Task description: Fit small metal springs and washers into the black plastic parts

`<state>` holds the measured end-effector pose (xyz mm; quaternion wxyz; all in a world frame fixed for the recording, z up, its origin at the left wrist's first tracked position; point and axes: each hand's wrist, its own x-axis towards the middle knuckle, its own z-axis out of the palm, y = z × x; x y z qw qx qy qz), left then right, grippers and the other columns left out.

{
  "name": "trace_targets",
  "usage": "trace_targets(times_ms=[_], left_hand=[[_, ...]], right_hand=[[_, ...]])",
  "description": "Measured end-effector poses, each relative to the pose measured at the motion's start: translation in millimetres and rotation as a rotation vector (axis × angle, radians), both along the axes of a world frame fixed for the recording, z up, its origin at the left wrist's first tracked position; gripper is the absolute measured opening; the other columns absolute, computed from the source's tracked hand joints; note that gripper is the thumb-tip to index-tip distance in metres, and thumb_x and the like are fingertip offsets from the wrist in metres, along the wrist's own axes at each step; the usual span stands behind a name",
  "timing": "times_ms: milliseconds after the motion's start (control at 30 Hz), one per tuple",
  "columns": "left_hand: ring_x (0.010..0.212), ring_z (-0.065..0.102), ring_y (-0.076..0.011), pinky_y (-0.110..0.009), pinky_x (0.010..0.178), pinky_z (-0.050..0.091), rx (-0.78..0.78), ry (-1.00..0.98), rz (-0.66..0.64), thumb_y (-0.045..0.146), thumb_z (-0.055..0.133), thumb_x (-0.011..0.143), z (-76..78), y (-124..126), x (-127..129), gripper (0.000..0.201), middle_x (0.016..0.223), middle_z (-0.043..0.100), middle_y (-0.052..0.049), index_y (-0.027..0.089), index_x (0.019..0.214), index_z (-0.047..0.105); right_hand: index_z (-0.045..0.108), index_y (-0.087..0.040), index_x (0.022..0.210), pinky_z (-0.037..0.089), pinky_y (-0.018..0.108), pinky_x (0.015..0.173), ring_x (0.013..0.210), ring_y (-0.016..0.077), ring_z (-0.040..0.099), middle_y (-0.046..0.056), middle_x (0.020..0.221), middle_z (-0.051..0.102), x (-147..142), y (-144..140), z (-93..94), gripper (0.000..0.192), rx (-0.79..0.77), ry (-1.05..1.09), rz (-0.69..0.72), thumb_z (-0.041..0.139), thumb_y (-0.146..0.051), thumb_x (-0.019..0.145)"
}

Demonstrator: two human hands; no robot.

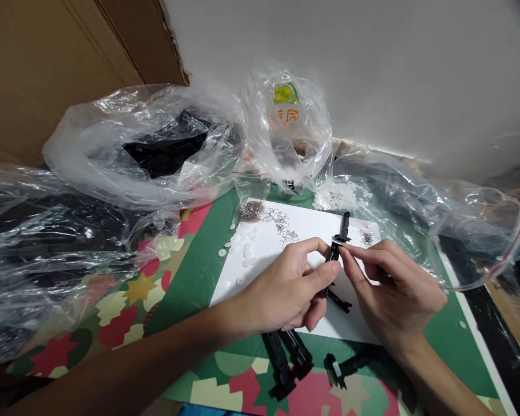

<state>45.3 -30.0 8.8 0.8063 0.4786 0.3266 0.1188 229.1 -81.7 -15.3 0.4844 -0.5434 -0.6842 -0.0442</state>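
My left hand [297, 283] is closed around a long black plastic part [343, 226], which points up and away over the white sheet [225, 289]. Thumb and forefinger of my right hand [392, 283] are pinched at the middle of the same part, near a pale ring-like piece whose details are too small to tell. Below my left hand another black part [340, 301] shows, partly covered by the fingers. Two more black parts [286, 361] lie under my left wrist, and a further black part [346, 367] lies by my right wrist.
Small bent wires [281, 225] lie on the sheet beside a bag of brown wire pieces [251, 211]. White discs [248, 251] are scattered at left, with a pile of white pieces [342, 196] behind. Clear plastic bags [156, 144] line the back. A cardboard box [52, 81] stands at back left.
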Motion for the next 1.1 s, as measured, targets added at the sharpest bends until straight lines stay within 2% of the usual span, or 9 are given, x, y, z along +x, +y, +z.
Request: trace_targets(times_ms=[200, 400, 533, 633, 700, 800, 867, 967, 1100], left_hand=[[0.031, 0.029, -0.0073, -0.012, 0.032, 0.023, -0.03, -0.011, 0.021, 0.051, 0.052, 0.109, -1.1, 5, -2, 0.028, 0.045, 0.056, 0.01, 0.025, 0.119, 0.048], [0.036, 0.031, -0.0061, -0.014, 0.037, 0.023, -0.008, -0.066, 0.078, 0.044, 0.054, 0.108, -1.8, 11, -3, 0.021, 0.05, 0.055, 0.009, 0.024, 0.103, 0.05], [0.045, 0.034, -0.0077, -0.017, 0.044, 0.028, 0.071, -0.021, 0.1, 0.041, 0.055, 0.107, 0.3, 13, -3, 0.023, 0.051, 0.049, 0.009, 0.02, 0.099, 0.061], [0.059, 0.049, -0.0101, -0.021, 0.058, 0.041, 0.248, 0.068, 0.18, 0.037, 0.058, 0.105, 0.6, 15, -3, 0.027, 0.065, 0.058, 0.004, 0.017, 0.098, 0.074], [0.081, 0.062, -0.0143, -0.025, 0.077, 0.049, 0.394, 0.113, 0.227, 0.036, 0.058, 0.106, -0.6, 16, -3, 0.028, 0.084, 0.069, 0.0, 0.018, 0.101, 0.078], [0.11, 0.068, -0.0221, -0.033, 0.098, 0.05, 0.586, 0.175, 0.223, 0.04, 0.054, 0.109, -2.8, 15, -4, 0.03, 0.115, 0.076, -0.004, 0.022, 0.116, 0.077], [0.117, 0.069, -0.0264, -0.038, 0.1, 0.05, 0.724, 0.284, 0.199, 0.043, 0.051, 0.111, -3.8, 14, -5, 0.034, 0.125, 0.075, -0.006, 0.025, 0.134, 0.069], [0.102, 0.073, -0.0301, -0.041, 0.086, 0.052, 0.935, 0.493, 0.12, 0.044, 0.043, 0.113, -5.5, 10, -6, 0.042, 0.112, 0.076, -0.008, 0.026, 0.151, 0.049], [0.071, 0.069, -0.026, -0.033, 0.063, 0.045, 1.104, 0.615, -0.029, 0.042, 0.039, 0.115, -9.6, 8, -5, 0.027, 0.087, 0.071, -0.003, 0.022, 0.13, 0.048]], right_hand=[[0.078, -0.02, 0.112, 0.04, 0.026, 0.051, 0.055, 0.0099, 0.051, -0.002, 0.072, 0.062, 2, -3, -0.2, 0.025, -0.046, 0.032, 0.108, 0.074, -0.003, 0.094], [0.072, -0.025, 0.134, 0.039, 0.026, 0.052, 0.059, 0.0111, 0.048, -0.003, 0.078, 0.059, 6, -4, -1.5, 0.038, -0.198, 0.22, 0.141, 0.068, -0.011, 0.1], [0.067, -0.028, 0.144, 0.04, 0.028, 0.056, 0.069, 0.0152, 0.051, 0.0, 0.086, 0.057, 12, -2, -3.4, 0.043, -0.263, 0.306, 0.147, 0.065, -0.018, 0.102], [0.071, -0.03, 0.14, 0.047, 0.034, 0.071, 0.084, 0.019, 0.056, 0.004, 0.099, 0.059, 18, 0, -2.3, 0.037, -0.271, 0.34, 0.167, 0.054, -0.022, 0.109], [0.074, -0.031, 0.137, 0.048, 0.037, 0.079, 0.094, 0.0209, 0.059, 0.006, 0.107, 0.06, 23, 2, -1.1, 0.036, -0.277, 0.341, 0.18, 0.049, -0.024, 0.111], [0.076, -0.03, 0.134, 0.047, 0.039, 0.083, 0.096, 0.021, 0.06, 0.006, 0.108, 0.06, 29, 5, 0.4, 0.035, -0.305, 0.294, 0.185, 0.049, -0.026, 0.112], [0.079, -0.028, 0.125, 0.047, 0.038, 0.082, 0.095, 0.0207, 0.059, 0.006, 0.105, 0.059, 32, 7, 1.3, 0.032, -0.323, 0.256, 0.178, 0.049, -0.027, 0.113], [0.079, -0.025, 0.106, 0.045, 0.036, 0.078, 0.087, 0.0188, 0.06, 0.004, 0.094, 0.062, 35, 9, 2.1, 0.031, -0.329, 0.209, 0.188, 0.048, -0.028, 0.114], [0.072, -0.023, 0.092, 0.047, 0.032, 0.073, 0.077, 0.0158, 0.063, 0.0, 0.081, 0.067, 37, 7, 0.1, 0.032, -0.275, 0.233, 0.135, 0.049, -0.025, 0.114]])
